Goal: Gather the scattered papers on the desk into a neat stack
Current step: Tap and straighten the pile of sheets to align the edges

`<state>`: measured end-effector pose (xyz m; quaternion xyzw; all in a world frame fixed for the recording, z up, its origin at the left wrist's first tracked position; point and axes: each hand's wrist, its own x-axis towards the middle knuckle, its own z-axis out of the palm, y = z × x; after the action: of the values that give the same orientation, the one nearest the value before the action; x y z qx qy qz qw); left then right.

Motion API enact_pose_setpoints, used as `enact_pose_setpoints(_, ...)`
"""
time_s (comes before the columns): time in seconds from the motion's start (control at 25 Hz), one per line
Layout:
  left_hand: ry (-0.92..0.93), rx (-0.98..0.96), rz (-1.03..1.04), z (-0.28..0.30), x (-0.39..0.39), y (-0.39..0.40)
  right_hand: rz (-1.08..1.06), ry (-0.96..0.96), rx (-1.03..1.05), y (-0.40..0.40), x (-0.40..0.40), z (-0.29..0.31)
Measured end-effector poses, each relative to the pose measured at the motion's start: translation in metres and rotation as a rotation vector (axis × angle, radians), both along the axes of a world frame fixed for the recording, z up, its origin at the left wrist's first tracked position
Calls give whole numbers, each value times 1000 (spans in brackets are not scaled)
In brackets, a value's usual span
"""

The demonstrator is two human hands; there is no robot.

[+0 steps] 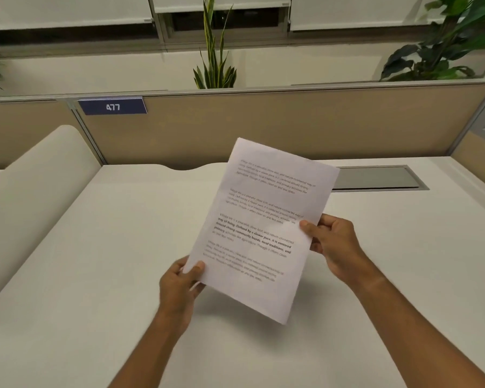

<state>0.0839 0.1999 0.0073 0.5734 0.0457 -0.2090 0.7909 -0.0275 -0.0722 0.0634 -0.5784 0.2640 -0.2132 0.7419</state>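
A stack of white printed papers (261,228) is held up above the white desk (95,261), tilted with its top leaning right. My left hand (181,287) pinches the lower left edge, thumb on the front. My right hand (332,245) grips the right edge, thumb on the printed side. How many sheets are in the stack cannot be told. No other loose paper shows on the desk.
A beige partition (263,127) with a blue "477" sign (112,106) stands behind the desk. A grey cable hatch (375,177) is set in the desk at the back right. A rounded white divider (34,186) borders the left. Potted plants (214,60) rise behind the partition.
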Motion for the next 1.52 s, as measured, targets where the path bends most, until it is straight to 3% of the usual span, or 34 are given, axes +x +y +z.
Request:
enact_pose_setpoints(0.08, -58, 75, -47, 13, 23, 5, 82, 19, -74, -8, -5, 6)
enact_pose_setpoints(0.2, -288, 193, -181, 39, 43, -11, 162, 28, -201, -5, -6, 10)
enact_pose_setpoints(0.32, -480, 311, -145, 51, 45, -30, 108, -1, -293, 2, -5, 11)
enact_pose_setpoints(0.72, -767, 390, -151, 72, 38, -45, 9, 37, -461, -1, -8, 20)
enact_pose_setpoints(1.04, -1179, 467, -49, 126, 54, -56, -141, -118, -918, -7, 1, 77)
enact_pose_setpoints(1.28, -1264, 485, -59, 127, 52, -57, -113, -146, -1111, -6, 4, 85)
enact_pose_setpoints(1.52, -1114, 453, -29, 117, 48, -57, -158, -171, -939, -7, 2, 74)
